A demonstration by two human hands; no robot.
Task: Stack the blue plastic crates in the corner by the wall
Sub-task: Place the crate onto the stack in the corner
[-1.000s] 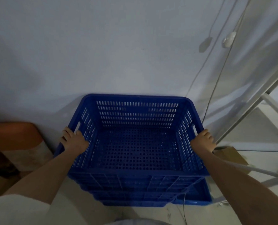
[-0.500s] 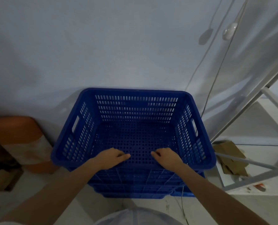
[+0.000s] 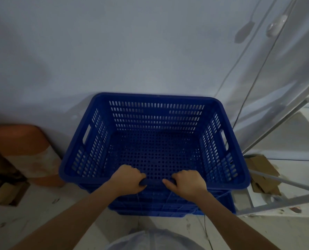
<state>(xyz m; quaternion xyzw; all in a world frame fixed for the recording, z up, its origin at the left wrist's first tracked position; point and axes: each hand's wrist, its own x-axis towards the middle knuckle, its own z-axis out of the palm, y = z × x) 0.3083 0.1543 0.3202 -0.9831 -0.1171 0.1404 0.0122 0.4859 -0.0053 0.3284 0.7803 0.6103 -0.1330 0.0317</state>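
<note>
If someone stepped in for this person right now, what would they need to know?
Left hand: closed over the near rim of the top crate.
Right hand: gripping the same rim, beside the left.
Crates: the top one sits nested on the stack of blue crates, its far side close to the wall, between an orange cylinder and a metal frame.
Done: top crate is on the stack.
Left: probably only squaring it up and letting go.

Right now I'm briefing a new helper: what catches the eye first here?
The blue crate fills the middle, nested on more blue crates against the wall. The left hand and right hand grip its near rim. An orange cylinder stands at its left.
</note>
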